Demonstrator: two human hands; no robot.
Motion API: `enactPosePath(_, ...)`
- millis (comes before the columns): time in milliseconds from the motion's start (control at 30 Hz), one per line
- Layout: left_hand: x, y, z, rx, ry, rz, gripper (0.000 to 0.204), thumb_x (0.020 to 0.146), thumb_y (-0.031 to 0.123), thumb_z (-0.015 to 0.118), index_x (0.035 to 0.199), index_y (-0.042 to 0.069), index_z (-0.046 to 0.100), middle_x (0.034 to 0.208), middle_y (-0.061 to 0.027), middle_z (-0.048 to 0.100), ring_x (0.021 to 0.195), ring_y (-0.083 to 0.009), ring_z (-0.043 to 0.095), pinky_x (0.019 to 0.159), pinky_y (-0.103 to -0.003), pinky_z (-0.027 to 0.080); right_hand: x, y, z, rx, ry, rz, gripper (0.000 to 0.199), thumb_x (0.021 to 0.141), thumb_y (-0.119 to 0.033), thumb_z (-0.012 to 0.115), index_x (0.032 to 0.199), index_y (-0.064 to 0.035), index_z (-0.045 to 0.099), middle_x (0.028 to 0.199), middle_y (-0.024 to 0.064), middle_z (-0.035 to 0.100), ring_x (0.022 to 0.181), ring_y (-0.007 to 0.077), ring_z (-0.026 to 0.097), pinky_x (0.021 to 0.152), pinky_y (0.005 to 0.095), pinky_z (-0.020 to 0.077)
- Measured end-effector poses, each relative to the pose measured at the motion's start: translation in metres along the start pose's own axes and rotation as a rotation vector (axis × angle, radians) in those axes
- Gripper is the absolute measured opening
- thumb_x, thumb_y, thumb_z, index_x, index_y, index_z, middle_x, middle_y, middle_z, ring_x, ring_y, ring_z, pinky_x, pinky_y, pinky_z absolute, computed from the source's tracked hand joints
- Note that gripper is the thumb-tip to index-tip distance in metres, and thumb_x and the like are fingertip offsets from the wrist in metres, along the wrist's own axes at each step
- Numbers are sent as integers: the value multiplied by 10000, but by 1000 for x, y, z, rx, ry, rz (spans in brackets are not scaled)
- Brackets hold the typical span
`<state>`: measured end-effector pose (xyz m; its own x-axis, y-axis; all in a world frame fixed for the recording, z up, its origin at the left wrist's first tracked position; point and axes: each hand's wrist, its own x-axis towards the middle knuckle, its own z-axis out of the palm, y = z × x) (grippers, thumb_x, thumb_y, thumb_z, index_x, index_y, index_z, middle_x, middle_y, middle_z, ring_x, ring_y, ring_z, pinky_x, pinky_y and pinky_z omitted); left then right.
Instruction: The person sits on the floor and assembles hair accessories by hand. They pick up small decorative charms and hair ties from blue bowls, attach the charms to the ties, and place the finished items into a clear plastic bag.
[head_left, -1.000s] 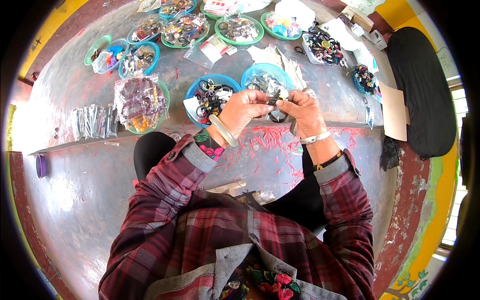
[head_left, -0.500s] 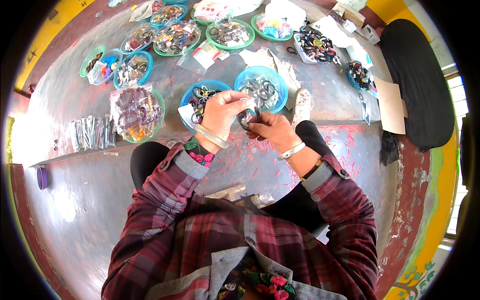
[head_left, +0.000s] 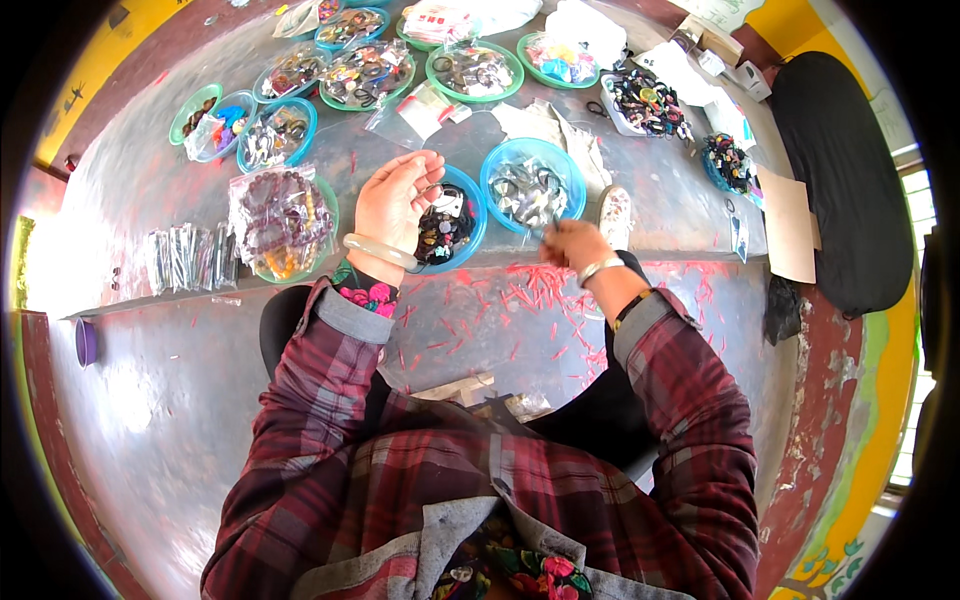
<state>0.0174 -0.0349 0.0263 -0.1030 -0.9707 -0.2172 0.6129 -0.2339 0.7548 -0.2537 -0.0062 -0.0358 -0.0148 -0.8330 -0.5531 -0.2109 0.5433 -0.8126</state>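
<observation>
My left hand (head_left: 392, 203) is raised over a blue bowl of dark trinkets (head_left: 447, 226). Its fingers curl loosely, palm toward me, with a pale bangle on the wrist. Something small may sit at its fingertips, but it is too small to tell. My right hand (head_left: 570, 246) is lower and to the right, at the near rim of a second blue bowl (head_left: 531, 187) holding clear packets. Its fingers are pinched together, and I see nothing clearly in them. The hands are apart. Red scraps (head_left: 530, 292) lie on the ledge just below them.
A green bowl with a bag of brown beads (head_left: 283, 216) stands to the left, beside a row of small packets (head_left: 186, 260). Several more bowls of trinkets (head_left: 470, 68) line the back. A black cushion (head_left: 838, 180) and brown card (head_left: 786, 227) lie right. My knees are below.
My hands were together on one small piece; they have since come apart. The left hand has risen over the trinket bowl, and the right has dropped toward the packet bowl's rim.
</observation>
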Motion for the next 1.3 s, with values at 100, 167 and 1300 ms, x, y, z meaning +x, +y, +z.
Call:
enactPosePath(100, 3, 5, 2, 2, -8, 3, 225, 861, 160, 541, 1027, 13, 578, 1002, -104, 607, 944, -197, 558, 809, -311, 425, 31, 9, -28, 24, 111, 95, 137, 809, -80, 478, 822, 18, 573, 742, 96, 632, 498, 150, 526, 421, 251, 395)
enactPosePath(167, 2, 11, 1, -7, -20, 17, 235, 863, 170, 539, 1032, 10, 572, 1004, -104, 605, 945, -195, 558, 808, -308, 426, 35, 11, -36, 16, 141, 210, 164, 819, -90, 461, 880, 16, 570, 780, 104, 630, 513, 156, 527, 417, 254, 386)
enactPosePath(1300, -10, 114, -99, -446, 357, 410, 181, 804, 137, 605, 708, 37, 489, 769, -125, 574, 814, -293, 581, 721, -367, 460, 87, 10, 268, -1198, 75, -566, 346, 765, -318, 595, 906, -7, 651, 961, 171, 611, 942, 334, 569, 807, 402, 464)
